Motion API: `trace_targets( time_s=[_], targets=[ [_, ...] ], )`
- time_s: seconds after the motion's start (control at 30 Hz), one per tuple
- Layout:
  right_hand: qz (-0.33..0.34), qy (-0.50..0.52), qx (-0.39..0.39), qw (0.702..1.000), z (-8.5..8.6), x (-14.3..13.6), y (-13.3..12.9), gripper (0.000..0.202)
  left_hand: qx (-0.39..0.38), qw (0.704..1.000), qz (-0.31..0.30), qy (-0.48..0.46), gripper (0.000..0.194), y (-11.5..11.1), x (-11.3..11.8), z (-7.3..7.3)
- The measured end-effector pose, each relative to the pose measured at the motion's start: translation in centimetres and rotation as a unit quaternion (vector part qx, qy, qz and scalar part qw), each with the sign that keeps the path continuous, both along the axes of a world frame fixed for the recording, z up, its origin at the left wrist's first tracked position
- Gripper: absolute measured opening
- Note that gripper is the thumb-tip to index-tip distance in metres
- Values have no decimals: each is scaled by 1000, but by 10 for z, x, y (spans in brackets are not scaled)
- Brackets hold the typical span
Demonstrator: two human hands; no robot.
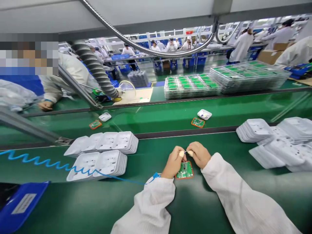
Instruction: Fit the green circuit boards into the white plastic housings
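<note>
My left hand and my right hand meet just above a green circuit board with an orange edge, which lies on the green table. Thumbs and forefingers of both are pinched around a small dark piece, too small to name. Pale finger covers sit on some fingertips. The upper part of the board is partly hidden by the fingers of my left hand. A blue coiled cord runs from the left to my left wrist.
White plastic covers are stacked at the left, more white covers at the right. On the green conveyor beyond lie an orange-edged board and a white cover. Clear trays of boards stand behind. A co-worker's hand rests far left.
</note>
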State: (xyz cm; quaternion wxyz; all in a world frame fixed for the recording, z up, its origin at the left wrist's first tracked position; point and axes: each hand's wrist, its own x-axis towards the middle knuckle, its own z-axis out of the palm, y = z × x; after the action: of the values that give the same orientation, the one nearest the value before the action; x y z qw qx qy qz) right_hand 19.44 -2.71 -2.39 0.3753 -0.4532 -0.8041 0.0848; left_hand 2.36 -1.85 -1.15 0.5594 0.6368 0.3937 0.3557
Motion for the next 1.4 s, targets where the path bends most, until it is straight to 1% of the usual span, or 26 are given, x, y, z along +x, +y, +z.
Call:
trace_targets(
  time_s=[0.1,0.23,0.37,0.57,0.73,0.77,0.8,0.87,0.93,0.97,1.0,1.07,1.13,1.17,1.2,1.23,1.27,1.3,1.33,1.37,1.4],
  targets=[
    [-3,-8,-4,1000,2,0,-1,22,-11,1000,-10,-15,17,-1,0,-1],
    [5,-6,-7,1000,3,-1,-1,22,-13,1000,-18,-14,17,1,0,-3],
    [19,-4,3,1000,5,-2,-2,24,5,1000,-14,9,19,3,-1,-2],
    [23,-26,10,999,5,-4,-6,28,39,998,-25,44,21,-1,-2,5],
    [8,-61,8,998,6,-9,-5,27,59,995,-18,77,20,-1,1,1],
    [4,-60,6,998,6,-9,-3,26,68,994,-8,86,19,1,0,0],
    [-3,-55,8,998,6,-8,-1,24,85,991,16,102,18,4,-1,-1],
    [-47,-34,17,998,5,-3,5,25,133,974,101,154,16,11,-7,-1],
    [-114,-20,3,993,3,2,10,27,188,939,187,219,18,14,-15,1],
    [-143,-25,-20,989,1,3,12,25,211,921,210,252,19,12,-19,2],
    [-162,-41,-50,985,-1,3,13,22,229,906,213,283,20,7,-22,4],
    [-173,-94,-103,975,-5,-2,13,21,259,889,172,338,18,-11,-23,5],
    [-174,-155,-115,966,-9,-13,12,23,285,878,88,375,10,-33,-18,6],
    [-176,-181,-111,961,-11,-19,12,23,296,875,54,381,10,-43,-16,7],
    [-179,-203,-106,957,-12,-25,11,21,305,873,33,379,11,-51,-15,10],
    [-182,-218,-103,953,-13,-29,11,18,311,873,25,374,13,-56,-17,15],
    [-183,-227,-102,951,-14,-32,11,15,319,872,32,369,14,-59,-24,22],
    [-182,-231,-103,950,-16,-34,11,12,328,869,53,367,13,-58,-35,32],
    [-179,-232,-105,950,-17,-34,11,11,340,861,92,368,13,-56,-51,43],
    [-176,-230,-105,951,-19,-33,12,11,354,844,140,378,13,-52,-71,57],
    [-170,-226,-106,953,-21,-30,13,11,359,821,203,395,14,-47,-95,71]
  ],
)
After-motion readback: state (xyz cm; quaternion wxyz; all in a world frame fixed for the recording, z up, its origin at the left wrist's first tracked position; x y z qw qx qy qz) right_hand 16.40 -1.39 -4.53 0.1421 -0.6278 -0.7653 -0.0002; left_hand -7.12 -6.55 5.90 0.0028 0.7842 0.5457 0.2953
